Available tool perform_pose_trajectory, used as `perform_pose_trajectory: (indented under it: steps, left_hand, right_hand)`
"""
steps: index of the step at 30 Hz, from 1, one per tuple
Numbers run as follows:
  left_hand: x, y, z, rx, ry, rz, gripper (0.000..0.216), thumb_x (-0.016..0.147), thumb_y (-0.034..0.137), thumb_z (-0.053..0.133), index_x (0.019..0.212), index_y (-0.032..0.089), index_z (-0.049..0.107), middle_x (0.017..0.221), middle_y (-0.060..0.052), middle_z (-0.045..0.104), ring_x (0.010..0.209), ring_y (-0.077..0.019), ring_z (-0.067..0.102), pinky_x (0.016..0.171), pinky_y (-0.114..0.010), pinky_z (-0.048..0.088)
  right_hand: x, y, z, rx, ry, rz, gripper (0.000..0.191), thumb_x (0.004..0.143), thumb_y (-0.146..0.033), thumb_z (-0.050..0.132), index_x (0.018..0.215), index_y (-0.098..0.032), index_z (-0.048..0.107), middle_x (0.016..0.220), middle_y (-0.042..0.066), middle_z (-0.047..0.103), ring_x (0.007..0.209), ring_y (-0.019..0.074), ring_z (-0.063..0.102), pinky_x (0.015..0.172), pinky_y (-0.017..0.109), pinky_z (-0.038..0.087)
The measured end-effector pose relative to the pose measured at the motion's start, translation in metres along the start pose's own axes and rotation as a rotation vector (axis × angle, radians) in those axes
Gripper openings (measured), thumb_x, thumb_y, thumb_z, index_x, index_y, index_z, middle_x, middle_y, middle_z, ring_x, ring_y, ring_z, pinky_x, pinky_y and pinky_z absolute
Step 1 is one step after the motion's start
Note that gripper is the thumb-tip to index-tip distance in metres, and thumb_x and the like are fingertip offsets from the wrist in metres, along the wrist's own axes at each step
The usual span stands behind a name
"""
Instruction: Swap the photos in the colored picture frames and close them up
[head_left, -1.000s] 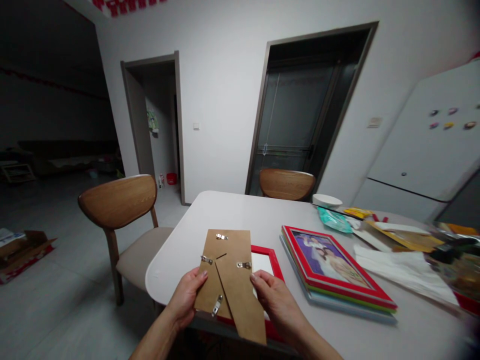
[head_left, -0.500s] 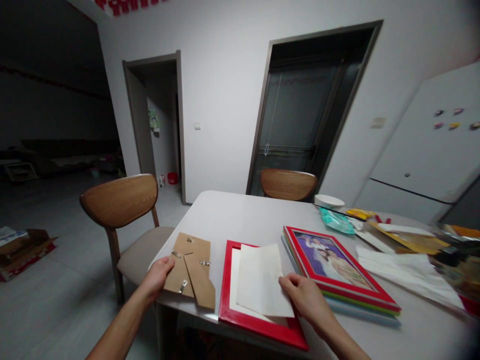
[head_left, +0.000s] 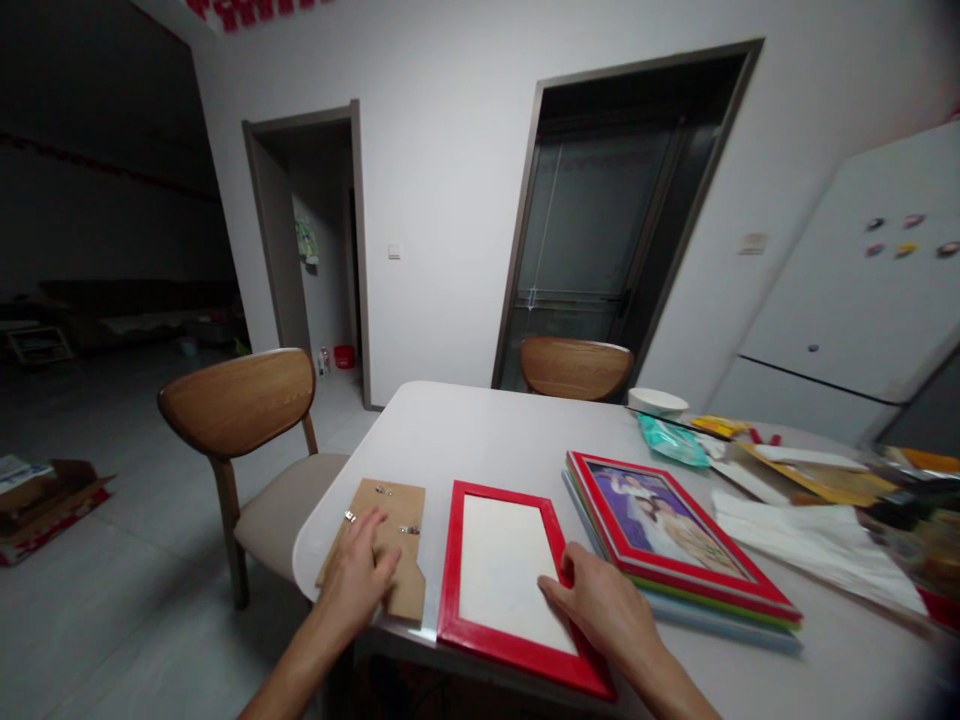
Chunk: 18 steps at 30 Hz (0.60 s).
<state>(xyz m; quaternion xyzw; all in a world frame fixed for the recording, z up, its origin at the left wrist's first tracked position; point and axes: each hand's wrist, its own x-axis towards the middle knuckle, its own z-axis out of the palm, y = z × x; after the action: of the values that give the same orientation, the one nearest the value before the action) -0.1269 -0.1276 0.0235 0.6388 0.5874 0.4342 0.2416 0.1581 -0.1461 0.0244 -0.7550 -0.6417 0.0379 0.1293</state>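
"What is the left hand (head_left: 358, 575) doing?"

"It's spread over the brown backing board (head_left: 410, 572), fingers apart. Its grip is loosely open and has hold of nothing; I can't tell how firmly the fingertips rest there."

"And the right hand (head_left: 609, 598)?"

"At the right side of the red picture frame (head_left: 452, 570), thumb reaching over the border towards the white sheet (head_left: 506, 570) inside. The fingers are bent and that grip is partly closed, but whether it actually pinches the frame, I can't tell."

"Where do those pieces lie?"

"On the white desk (head_left: 487, 430), near its front edge, the board left of the frame with a narrow gap between them. Metal clips (head_left: 409, 530) show on the board."

"What's around them?"

"A stack of frames (head_left: 615, 535) to the right, with a red-framed photograph (head_left: 667, 520) uppermost. Farther back are a teal packet (head_left: 673, 440) and a white bowl (head_left: 658, 402)."
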Motion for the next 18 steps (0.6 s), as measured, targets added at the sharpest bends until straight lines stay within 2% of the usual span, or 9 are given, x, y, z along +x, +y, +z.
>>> perform_pose_trajectory:
  steps: [3,4,6,8,10,13,16,18]
  left_hand:
    - [-0.024,0.028,0.026,-0.085,-0.241,0.174,0.037,0.067,0.02,0.054,0.104,0.019,0.054,0.117,-0.009,0.049,0.111,-0.0237,0.04,0.096,-0.034,0.026]
    - [-0.031,0.035,0.034,-0.115,-0.337,0.208,0.038,0.068,0.02,0.054,0.106,0.02,0.053,0.117,-0.008,0.05,0.11,-0.0236,0.042,0.095,-0.034,0.028]
    - [-0.041,0.043,0.047,-0.164,-0.43,0.217,0.038,0.068,0.02,0.054,0.106,0.022,0.054,0.115,-0.008,0.052,0.106,-0.0243,0.044,0.093,-0.034,0.031]
    - [-0.044,0.047,0.056,-0.192,-0.441,0.192,0.036,0.068,0.021,0.055,0.104,0.022,0.055,0.11,-0.008,0.055,0.102,-0.0261,0.047,0.09,-0.036,0.032]
    - [-0.043,0.049,0.064,-0.204,-0.435,0.158,0.041,0.065,0.024,0.06,0.106,0.021,0.055,0.109,-0.009,0.055,0.101,-0.0288,0.047,0.089,-0.038,0.032]
    - [-0.04,0.059,0.074,-0.2,-0.462,0.152,0.064,0.057,0.033,0.069,0.116,0.019,0.046,0.124,-0.013,0.042,0.112,-0.0326,0.036,0.094,-0.042,0.027]
    - [-0.042,0.078,0.083,-0.144,-0.43,0.286,0.073,0.057,0.033,0.07,0.121,0.017,0.039,0.133,-0.013,0.027,0.119,-0.0319,0.025,0.098,-0.042,0.021]
    - [-0.043,0.091,0.085,-0.084,-0.391,0.436,0.064,0.061,0.023,0.065,0.12,0.017,0.04,0.129,-0.011,0.035,0.114,-0.0297,0.031,0.096,-0.04,0.026]
  right_hand:
    - [0.003,0.007,0.006,0.042,0.003,0.011,0.041,0.069,-0.036,0.045,0.102,-0.013,0.051,0.09,0.015,0.062,0.078,0.025,0.059,0.061,0.03,0.038]
    - [0.005,0.009,0.007,0.061,-0.006,0.012,0.044,0.069,-0.033,0.044,0.107,-0.011,0.048,0.092,0.017,0.062,0.079,0.0257,0.059,0.063,0.031,0.039]
    - [0.008,0.012,0.009,0.125,-0.013,0.017,0.047,0.067,-0.026,0.043,0.11,-0.008,0.046,0.091,0.018,0.062,0.08,0.0264,0.059,0.066,0.032,0.04]
    - [0.009,0.013,0.006,0.307,-0.028,0.062,0.047,0.063,-0.021,0.045,0.108,-0.007,0.047,0.085,0.016,0.064,0.076,0.0247,0.06,0.065,0.031,0.041]
    - [0.006,0.009,0.0,0.654,-0.106,0.134,0.043,0.063,-0.021,0.045,0.103,-0.008,0.049,0.078,0.012,0.065,0.069,0.0217,0.061,0.059,0.028,0.043]
    - [-0.002,-0.003,-0.014,1.172,-0.261,0.192,0.028,0.065,-0.025,0.043,0.088,-0.013,0.053,0.068,0.008,0.066,0.059,0.0194,0.061,0.052,0.027,0.045]
    - [-0.011,-0.017,-0.027,1.381,-0.269,0.184,0.02,0.064,-0.03,0.048,0.076,-0.015,0.055,0.063,0.006,0.065,0.057,0.0187,0.06,0.052,0.028,0.046]
    - [-0.013,-0.023,-0.032,1.409,-0.212,0.16,0.021,0.063,-0.034,0.053,0.073,-0.015,0.055,0.061,0.005,0.063,0.054,0.017,0.059,0.05,0.027,0.046]
